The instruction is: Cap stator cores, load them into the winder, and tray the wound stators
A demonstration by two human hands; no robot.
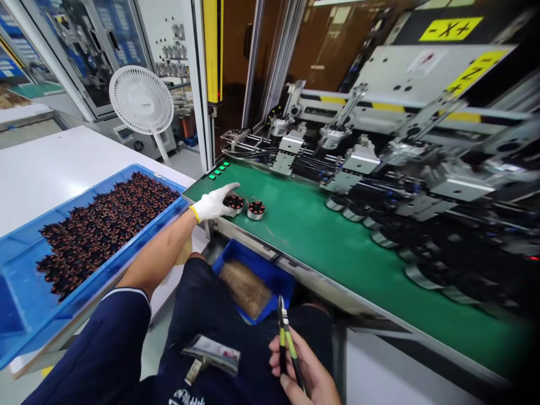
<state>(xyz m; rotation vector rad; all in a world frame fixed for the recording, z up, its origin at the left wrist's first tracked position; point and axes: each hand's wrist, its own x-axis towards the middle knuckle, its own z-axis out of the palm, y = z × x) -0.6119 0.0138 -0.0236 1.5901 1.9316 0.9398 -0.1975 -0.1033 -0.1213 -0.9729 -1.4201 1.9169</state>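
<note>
My left hand (213, 203), in a white knit glove with a yellow cuff, is at the left end of the green work surface (295, 225). Its thumb and fingers are around a copper-wound motor stator (234, 202) in a silvery ring. Just right of it stands a second wound stator (256, 209), with thin wire ends sticking out. Low in the view, my bare right hand (306, 365) holds cutting pliers (283, 332) with yellow-green and black handles, jaws pointing up and away from the stators.
A blue tray (25, 242) full of wound stators lies on the white table (50, 152) at left. A blue bin (270, 275) sits below the work surface's edge. Winding machinery (358, 157) lines the back, with a row of silvery round parts (383, 239) at right. A white fan (141, 100) stands behind.
</note>
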